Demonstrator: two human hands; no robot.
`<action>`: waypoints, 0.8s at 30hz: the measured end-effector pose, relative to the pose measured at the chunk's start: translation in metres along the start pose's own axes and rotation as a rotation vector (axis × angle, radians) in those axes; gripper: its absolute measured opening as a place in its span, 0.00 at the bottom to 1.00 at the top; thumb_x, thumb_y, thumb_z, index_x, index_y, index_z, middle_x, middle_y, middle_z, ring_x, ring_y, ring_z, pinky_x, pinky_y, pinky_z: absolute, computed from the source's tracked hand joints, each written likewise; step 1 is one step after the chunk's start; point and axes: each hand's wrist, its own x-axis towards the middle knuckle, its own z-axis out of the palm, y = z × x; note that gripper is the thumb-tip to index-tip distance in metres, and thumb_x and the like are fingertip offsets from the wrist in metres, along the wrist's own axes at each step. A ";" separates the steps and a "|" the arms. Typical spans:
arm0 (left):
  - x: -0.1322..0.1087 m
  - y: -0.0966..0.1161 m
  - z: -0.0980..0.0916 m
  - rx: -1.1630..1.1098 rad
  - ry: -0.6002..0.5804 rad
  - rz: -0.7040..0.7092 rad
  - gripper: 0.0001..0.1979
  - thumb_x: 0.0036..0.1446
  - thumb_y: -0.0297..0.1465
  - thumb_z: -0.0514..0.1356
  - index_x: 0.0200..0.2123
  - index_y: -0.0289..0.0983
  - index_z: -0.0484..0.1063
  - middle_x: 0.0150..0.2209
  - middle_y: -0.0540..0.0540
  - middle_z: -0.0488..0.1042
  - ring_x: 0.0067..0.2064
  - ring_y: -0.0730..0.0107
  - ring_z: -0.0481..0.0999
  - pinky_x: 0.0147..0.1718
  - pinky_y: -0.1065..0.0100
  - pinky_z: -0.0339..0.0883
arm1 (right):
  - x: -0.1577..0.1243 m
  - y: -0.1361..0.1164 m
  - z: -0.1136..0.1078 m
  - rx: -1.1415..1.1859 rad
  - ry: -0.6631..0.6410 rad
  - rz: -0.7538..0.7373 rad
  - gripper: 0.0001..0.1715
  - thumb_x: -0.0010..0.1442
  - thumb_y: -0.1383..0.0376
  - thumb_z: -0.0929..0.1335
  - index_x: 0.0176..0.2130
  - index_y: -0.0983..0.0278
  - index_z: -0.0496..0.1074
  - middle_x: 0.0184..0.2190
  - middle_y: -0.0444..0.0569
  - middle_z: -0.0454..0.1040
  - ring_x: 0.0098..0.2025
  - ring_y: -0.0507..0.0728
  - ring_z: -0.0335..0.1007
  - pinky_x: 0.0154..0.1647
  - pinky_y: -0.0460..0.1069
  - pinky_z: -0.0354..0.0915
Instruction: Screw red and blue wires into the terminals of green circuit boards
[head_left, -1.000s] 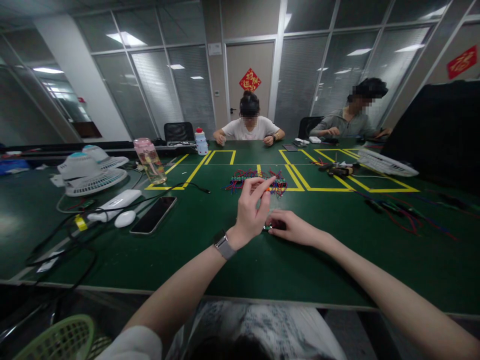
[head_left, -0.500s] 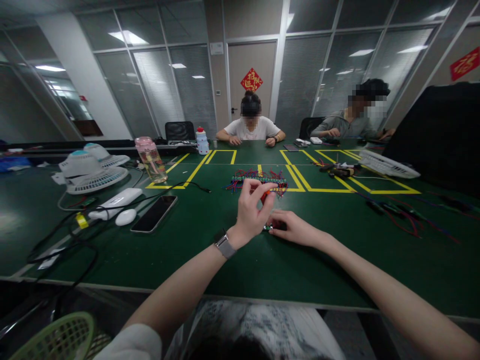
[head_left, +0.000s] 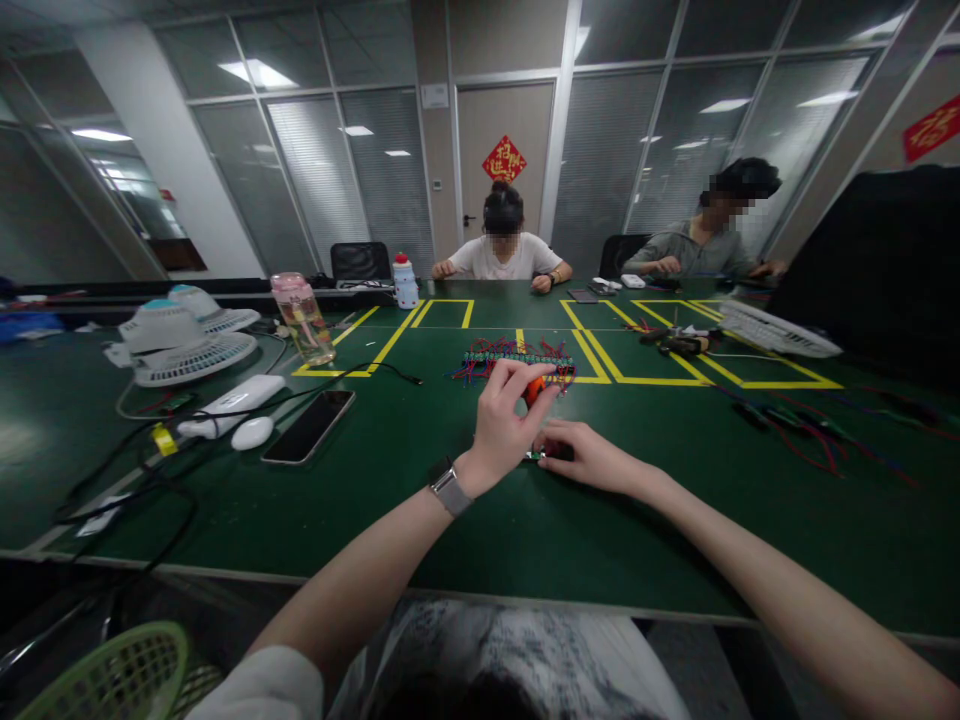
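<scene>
My left hand is closed around the short orange-and-black handle of a screwdriver, fingertips and thumb pinching it. Its shaft is hidden behind the hand. Just below and to the right, my right hand rests low on the table, thumb and fingers closed on a small circuit board. Only a bit of green and a pale, shiny edge of that board show. Beyond the left hand lies a row of small green circuit boards with red and blue wires sticking out on both sides.
On the green table to the left are a phone, a white mouse, black cables, a pink-lidded bottle and white fans. Pliers-like tools, a keyboard and wired boards lie right. Two people sit opposite.
My left fingers and thumb have shifted around the screwdriver handle, and more of its orange part shows. The right hand stays in place on the circuit board.
</scene>
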 end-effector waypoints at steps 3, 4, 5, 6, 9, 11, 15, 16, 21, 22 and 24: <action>0.000 0.002 -0.002 0.026 0.008 0.004 0.10 0.65 0.32 0.54 0.45 0.37 0.74 0.39 0.45 0.67 0.40 0.70 0.71 0.40 0.66 0.70 | 0.000 0.001 0.001 -0.007 0.003 -0.003 0.04 0.58 0.67 0.68 0.37 0.65 0.72 0.29 0.46 0.70 0.31 0.54 0.65 0.33 0.47 0.62; 0.000 0.002 -0.002 0.019 0.001 0.001 0.12 0.66 0.31 0.52 0.46 0.38 0.74 0.41 0.44 0.68 0.42 0.69 0.71 0.42 0.65 0.70 | 0.000 0.002 0.001 -0.014 0.004 -0.004 0.04 0.58 0.67 0.68 0.37 0.65 0.72 0.29 0.45 0.70 0.31 0.54 0.65 0.33 0.47 0.62; 0.000 0.002 -0.002 0.003 -0.010 -0.003 0.14 0.67 0.30 0.50 0.48 0.38 0.73 0.43 0.43 0.68 0.45 0.68 0.72 0.45 0.64 0.70 | 0.000 0.002 0.001 -0.021 0.006 -0.006 0.04 0.58 0.67 0.68 0.37 0.65 0.73 0.29 0.45 0.69 0.31 0.54 0.65 0.32 0.47 0.62; 0.000 0.002 -0.002 -0.021 -0.020 -0.005 0.15 0.67 0.29 0.48 0.51 0.38 0.72 0.46 0.42 0.69 0.47 0.67 0.72 0.47 0.63 0.70 | 0.000 0.002 0.001 -0.026 0.007 -0.008 0.04 0.58 0.67 0.68 0.37 0.65 0.73 0.29 0.46 0.69 0.31 0.54 0.65 0.32 0.47 0.62; 0.000 0.001 -0.002 -0.068 -0.029 -0.009 0.16 0.68 0.26 0.47 0.54 0.37 0.68 0.48 0.42 0.73 0.50 0.67 0.73 0.49 0.62 0.69 | 0.000 0.002 0.001 -0.027 0.009 -0.012 0.05 0.58 0.68 0.69 0.38 0.65 0.73 0.30 0.46 0.70 0.31 0.53 0.65 0.33 0.47 0.62; 0.001 0.001 -0.001 -0.056 -0.019 -0.007 0.15 0.67 0.27 0.49 0.53 0.37 0.69 0.45 0.43 0.74 0.47 0.68 0.73 0.47 0.63 0.69 | 0.000 0.002 0.001 -0.022 0.006 -0.008 0.05 0.58 0.68 0.69 0.38 0.65 0.73 0.30 0.46 0.70 0.30 0.53 0.65 0.33 0.47 0.62; 0.001 0.000 -0.001 0.013 0.015 -0.004 0.10 0.64 0.31 0.56 0.47 0.39 0.73 0.39 0.46 0.70 0.40 0.70 0.71 0.40 0.67 0.70 | 0.000 0.001 0.001 -0.004 0.001 0.005 0.04 0.58 0.68 0.69 0.37 0.65 0.73 0.29 0.46 0.70 0.31 0.54 0.65 0.32 0.47 0.62; 0.000 0.000 0.000 0.025 0.025 -0.002 0.09 0.63 0.32 0.58 0.45 0.39 0.74 0.38 0.47 0.68 0.39 0.71 0.71 0.39 0.68 0.69 | 0.000 0.001 0.001 0.001 0.000 0.005 0.04 0.58 0.68 0.69 0.37 0.65 0.73 0.29 0.46 0.70 0.31 0.54 0.65 0.32 0.47 0.62; 0.000 -0.001 0.000 0.036 0.045 0.022 0.08 0.60 0.33 0.62 0.42 0.38 0.75 0.36 0.48 0.65 0.37 0.72 0.68 0.37 0.69 0.68 | 0.000 0.001 0.000 0.013 -0.005 0.005 0.05 0.58 0.68 0.69 0.37 0.65 0.72 0.30 0.46 0.71 0.31 0.54 0.65 0.33 0.47 0.62; 0.000 -0.001 0.000 0.037 0.044 0.017 0.08 0.61 0.33 0.61 0.42 0.38 0.74 0.36 0.47 0.65 0.38 0.71 0.69 0.37 0.69 0.69 | 0.000 0.001 0.000 0.011 -0.005 0.004 0.05 0.58 0.68 0.69 0.38 0.65 0.72 0.30 0.46 0.71 0.31 0.54 0.66 0.33 0.47 0.62; 0.000 -0.001 0.001 0.032 0.028 0.005 0.09 0.63 0.32 0.58 0.45 0.38 0.73 0.38 0.46 0.68 0.40 0.70 0.70 0.39 0.68 0.69 | 0.000 0.000 0.000 0.000 -0.002 0.002 0.05 0.58 0.68 0.69 0.37 0.65 0.73 0.30 0.46 0.71 0.31 0.54 0.66 0.33 0.47 0.62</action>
